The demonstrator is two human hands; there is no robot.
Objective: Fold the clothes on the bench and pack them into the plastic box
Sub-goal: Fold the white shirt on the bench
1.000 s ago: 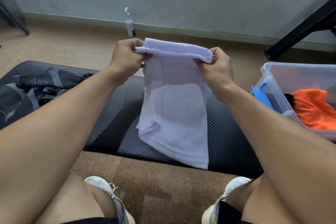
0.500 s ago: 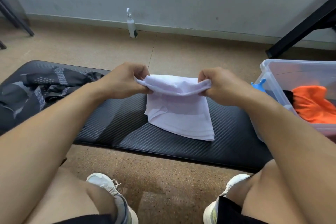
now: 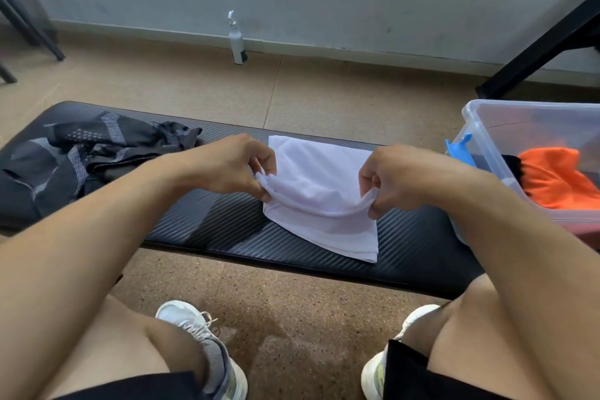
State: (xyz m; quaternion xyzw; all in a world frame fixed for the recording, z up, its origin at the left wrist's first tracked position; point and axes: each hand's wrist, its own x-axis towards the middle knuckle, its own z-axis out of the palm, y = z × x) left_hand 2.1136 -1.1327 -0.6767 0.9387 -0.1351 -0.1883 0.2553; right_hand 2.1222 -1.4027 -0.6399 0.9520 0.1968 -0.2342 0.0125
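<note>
Since the earlier frames both hands have come down and toward the person, drawing the held fold of the white garment over its lower half, which now lies flat on the worktop instead of hanging in the air. The left hand pinches the fold's left end between thumb and curled fingers; the right hand pinches the right end the same way, so each grip is closed on cloth. The garment sits in the middle of the black textured worktop, its far edge near the worktop's far edge and its near right corner close to the near edge. Bare padding lies open to the left of it, between it and a crumpled black patterned garment at the worktop's left end. The white cloth is smooth, thin and slightly translucent, a rough rectangle with a raised rolled hem sagging between the hands. At the right stands the clear plastic box, holding an orange garment, with a blue clip on its left wall.
</note>
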